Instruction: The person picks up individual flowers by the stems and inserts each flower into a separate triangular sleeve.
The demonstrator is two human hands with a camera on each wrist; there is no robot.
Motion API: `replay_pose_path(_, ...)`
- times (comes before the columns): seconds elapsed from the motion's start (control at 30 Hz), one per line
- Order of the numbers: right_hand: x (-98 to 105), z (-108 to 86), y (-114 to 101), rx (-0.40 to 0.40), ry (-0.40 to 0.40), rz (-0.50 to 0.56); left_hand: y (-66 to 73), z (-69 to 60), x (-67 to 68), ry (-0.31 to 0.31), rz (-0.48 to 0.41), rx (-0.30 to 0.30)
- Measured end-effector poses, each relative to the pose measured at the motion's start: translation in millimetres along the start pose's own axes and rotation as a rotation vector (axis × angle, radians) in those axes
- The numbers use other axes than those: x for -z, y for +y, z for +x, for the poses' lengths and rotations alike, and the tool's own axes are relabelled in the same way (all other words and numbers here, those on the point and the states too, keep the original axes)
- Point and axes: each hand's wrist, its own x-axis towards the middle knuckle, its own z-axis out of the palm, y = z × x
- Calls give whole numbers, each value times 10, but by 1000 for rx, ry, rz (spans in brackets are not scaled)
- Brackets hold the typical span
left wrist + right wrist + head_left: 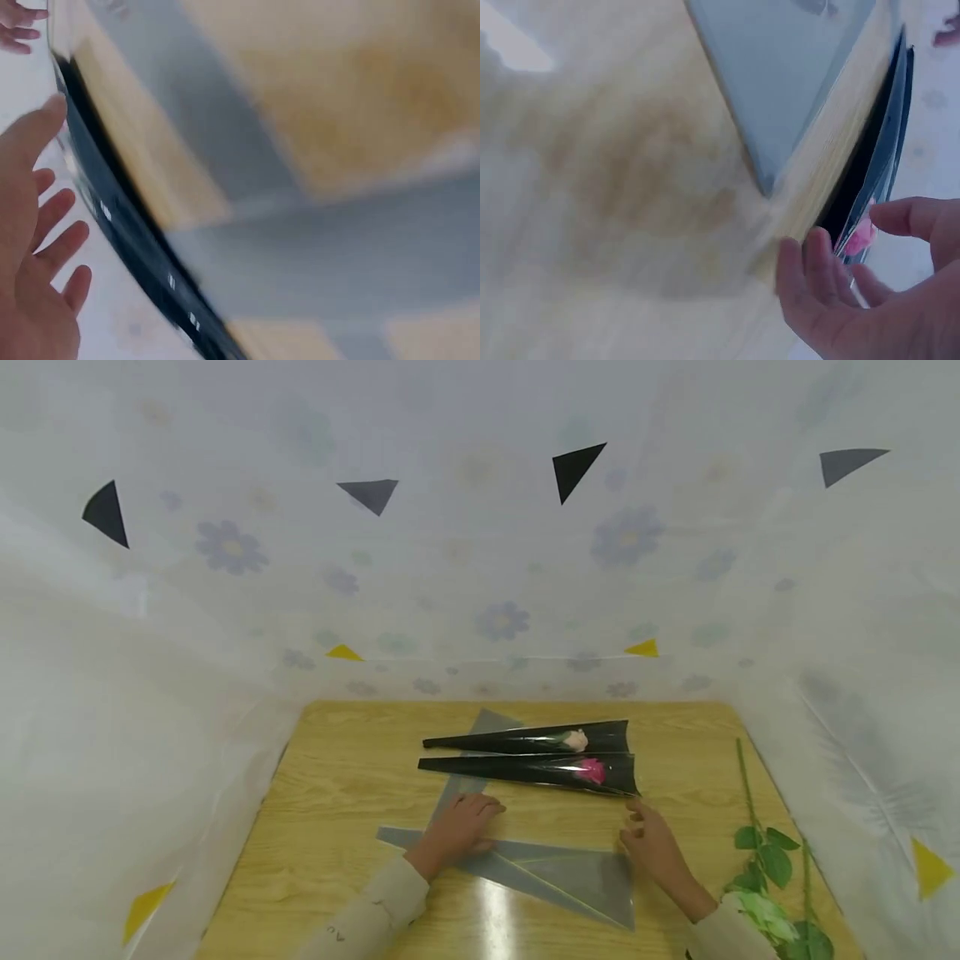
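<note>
Two black cone-shaped flower sleeves with clear fronts lie side by side. The far sleeve (517,739) shows a pale pink rose (576,741), the near sleeve (510,770) a bright pink rose (592,771). My left hand (459,828) hovers over the narrow part of a flat grey translucent sleeve (581,881); its fingers (64,244) are loosely spread and hold nothing. My right hand (660,853) is by the near sleeve's wide corner, thumb apart from softly bent fingers (821,274). Whether it touches that corner, I cannot tell.
Another grey translucent sleeve (486,720) lies partly under the black ones. Green-leaved stems with a pale green flower (768,917) lie at the table's right edge. White patterned sheeting (480,568) encloses the wooden table (330,785).
</note>
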Motion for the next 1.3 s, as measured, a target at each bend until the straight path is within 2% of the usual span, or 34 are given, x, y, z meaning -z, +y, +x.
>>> replay_pose_path(0.1,68,-197,35,-172,-107,83,173,-127,-62,-28,-18,4)
replay_pose_path(0.23,76,-369,48,-364,-226,101,298,-233,-187,-78,-94,51)
replay_pose_path(0.37,-18,-468,41,-444,-263,137,381,-305,-315,-109,-152,118)
replay_pose_path(0.53,-198,-554,-6,-443,-185,236,471,-372,-475,-80,-115,160)
replay_pose_path(0.63,-310,-608,-30,-411,-108,270,509,-387,-496,-43,-107,157)
replay_pose_path(0.7,-371,-640,-41,-379,-62,256,539,-383,-488,-28,-119,152)
replay_pose_path(0.8,-444,-674,-53,-318,-4,204,590,-365,-477,-41,-147,167)
replay_pose_path(1.0,-512,-713,-46,-277,53,113,685,-333,-467,-68,-175,195)
replay_pose_path(1.13,-442,-712,-41,-266,68,73,722,-309,-476,-55,-151,182)
replay_pose_path(1.2,-365,-699,-48,-280,40,92,733,-295,-491,-43,-141,174)
replay_pose_path(1.3,-216,-688,-92,-301,-48,271,742,-268,-512,-22,-126,164)
